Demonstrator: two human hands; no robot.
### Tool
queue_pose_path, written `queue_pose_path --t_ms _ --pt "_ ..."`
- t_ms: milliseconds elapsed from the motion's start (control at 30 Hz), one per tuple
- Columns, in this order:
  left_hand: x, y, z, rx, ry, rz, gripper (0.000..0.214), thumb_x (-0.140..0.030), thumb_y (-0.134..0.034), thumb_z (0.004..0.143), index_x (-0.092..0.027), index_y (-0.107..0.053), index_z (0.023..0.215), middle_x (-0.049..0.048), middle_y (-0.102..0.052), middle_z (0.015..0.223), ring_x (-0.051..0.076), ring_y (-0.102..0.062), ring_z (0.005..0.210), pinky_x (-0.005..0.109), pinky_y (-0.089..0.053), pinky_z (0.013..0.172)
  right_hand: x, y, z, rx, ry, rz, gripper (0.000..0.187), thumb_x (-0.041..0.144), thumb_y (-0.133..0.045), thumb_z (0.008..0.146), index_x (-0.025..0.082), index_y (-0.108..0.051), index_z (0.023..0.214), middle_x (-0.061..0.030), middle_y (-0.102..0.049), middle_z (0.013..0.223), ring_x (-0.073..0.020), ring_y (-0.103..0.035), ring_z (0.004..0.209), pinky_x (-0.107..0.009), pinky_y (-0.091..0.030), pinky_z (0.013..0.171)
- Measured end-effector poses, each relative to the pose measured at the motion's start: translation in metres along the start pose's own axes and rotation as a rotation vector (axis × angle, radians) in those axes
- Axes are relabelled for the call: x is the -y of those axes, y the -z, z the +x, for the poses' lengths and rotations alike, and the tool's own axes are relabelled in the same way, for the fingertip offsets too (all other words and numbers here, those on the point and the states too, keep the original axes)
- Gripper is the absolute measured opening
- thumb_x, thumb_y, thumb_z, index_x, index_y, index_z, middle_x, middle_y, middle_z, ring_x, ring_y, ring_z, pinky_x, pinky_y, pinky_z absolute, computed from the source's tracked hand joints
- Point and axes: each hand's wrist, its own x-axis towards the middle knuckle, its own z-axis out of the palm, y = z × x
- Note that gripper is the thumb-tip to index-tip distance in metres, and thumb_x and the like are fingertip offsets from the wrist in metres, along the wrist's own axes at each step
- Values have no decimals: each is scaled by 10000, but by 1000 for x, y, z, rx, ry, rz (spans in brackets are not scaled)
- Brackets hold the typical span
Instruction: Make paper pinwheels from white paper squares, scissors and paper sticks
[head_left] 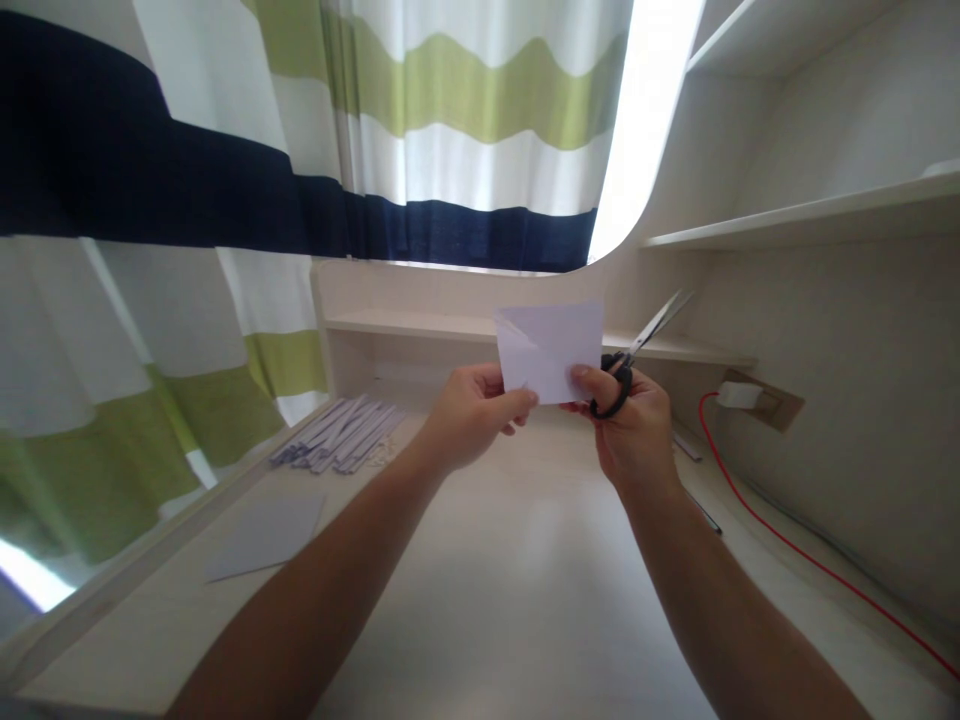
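A small white sheet of paper [551,345] is held up above the desk between both hands. My left hand [478,410] pinches its lower left corner, thumb in front and fingers behind. My right hand [637,425] grips the lower right edge with its thumb on the front. Scissors [630,350] with black handles also hang on that hand, the thumb passing through one loop. Their blades point up and to the right, slightly apart and away from the paper. Some right fingers are hidden behind the sheet.
On the desk [495,570], several folded paper strips [341,435] lie in a pile at the far left. Nearer is a flat white sheet [266,535]. A pen-like stick [705,512] rests at right, by a red cable [795,545] and white charger [739,395]. Shelves [817,215] line the right wall.
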Motion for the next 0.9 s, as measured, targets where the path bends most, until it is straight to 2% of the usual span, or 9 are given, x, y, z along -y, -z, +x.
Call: queue_pose_path --t_ms 133,233,333,467,633,900 --pt "-4 8 2 -47 9 -35 90 -244 -727 712 -165 -707 673 -2 -648 582 116 -593 540 217 -492 523 3 6 4 35 -39 -58 182 245 -912 677 201 -737 701 41 -617 636 -105 -505 556 -256 -416 520" --pt "-1 5 2 -101 -25 -97 182 -320 -753 766 -169 -693 684 -7 -639 607 113 -591 550 213 -495 517 4 5 3 56 -26 -86 187 239 -888 697 205 -709 654 32 -614 615 -115 -511 543 -274 -402 526" --pt "6 -3 3 -109 -9 -89 286 -432 -819 779 -162 -727 758 20 -687 671 134 -637 593 221 -514 511 0 1 -2 14 11 -81 192 262 -876 731 212 -703 664 28 -624 616 -125 -521 551 -284 -400 541" --pt "14 -8 5 -150 -9 -58 326 -457 -825 793 -144 -735 791 44 -706 681 143 -653 592 222 -518 492 -7 0 -4 43 44 -97 194 264 -875 772 205 -724 665 25 -641 627 -120 -528 579 -278 -391 564" --pt "11 1 8 -172 -19 -24 306 -431 -820 804 -141 -732 766 46 -712 662 133 -640 555 219 -514 478 -9 1 -3 129 28 -127 170 256 -875 773 201 -744 679 13 -684 641 -132 -573 583 -286 -418 581" --pt "3 13 7 -211 -44 84 253 -385 -839 755 -148 -754 726 24 -687 590 135 -618 524 221 -478 470 -4 1 -4 208 -33 -217 260 329 -884 770 199 -700 641 13 -647 559 -121 -523 500 -285 -383 517"
